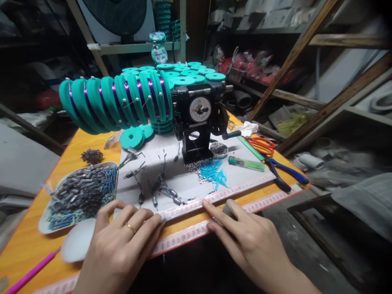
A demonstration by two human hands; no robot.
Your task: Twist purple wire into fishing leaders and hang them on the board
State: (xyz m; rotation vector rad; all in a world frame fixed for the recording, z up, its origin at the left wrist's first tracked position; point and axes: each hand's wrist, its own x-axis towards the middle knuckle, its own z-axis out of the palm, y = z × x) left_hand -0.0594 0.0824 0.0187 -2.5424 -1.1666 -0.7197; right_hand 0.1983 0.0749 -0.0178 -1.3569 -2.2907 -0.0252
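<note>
My left hand [122, 241], with a gold ring, rests at the front of the board. Its fingers are bent together at the left end of the printed measuring tape [183, 208]; anything pinched there is too small to make out. My right hand [248, 232] has its forefinger stretched onto this tape and its thumb apart, near a second tape [183, 237] along the table's front edge. A grey cover [228, 208] shows on one of its bent fingers. Just beyond my hands lie several grey sinkers [165, 190] with blue tubes and thin line.
A black winding machine [196, 134] carries a row of teal foam spools [116, 102] wound with purple line. At left is a white tray [43, 220] of sinkers. Scissors [263, 145], pliers [284, 173], blue sleeves [212, 171] and a pink stick [33, 269] lie around.
</note>
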